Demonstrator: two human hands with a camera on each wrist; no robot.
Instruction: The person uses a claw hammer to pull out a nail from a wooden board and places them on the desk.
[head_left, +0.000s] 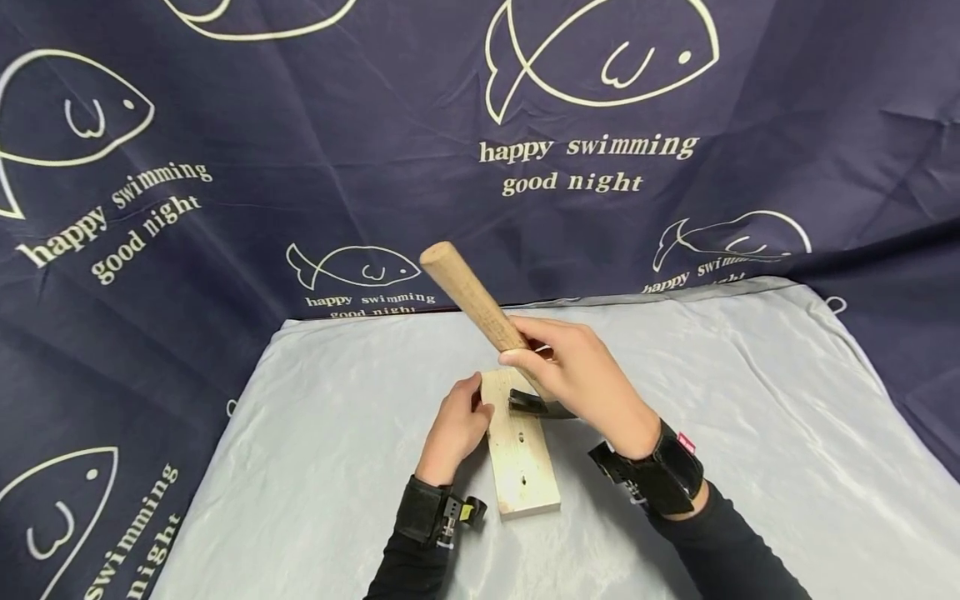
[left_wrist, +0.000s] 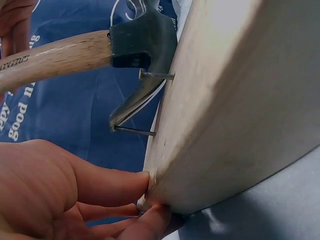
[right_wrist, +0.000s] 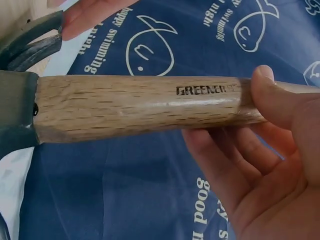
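Note:
A pale wooden board [head_left: 525,496] lies lengthwise on the cloth. My left hand [head_left: 453,421] pinches its far left edge, thumb [left_wrist: 112,186] against one face and fingers curled around the end. My right hand [head_left: 596,379] grips a claw hammer by its wooden handle [head_left: 472,296], thumb on top and fingers beneath. The handle slants up and away to the left. Down at the board is the dark hammer head [left_wrist: 145,37], its claw [left_wrist: 135,102] close to two nails. One nail [left_wrist: 157,76] overlaps the claw; another nail [left_wrist: 136,131] stands at the claw's tip.
Light grey cloth [head_left: 322,467] covers the table around the board. Two dark marks [head_left: 522,480] show along the board's near half. Behind and to the left hangs a navy curtain [head_left: 420,150] printed with white fish and lettering.

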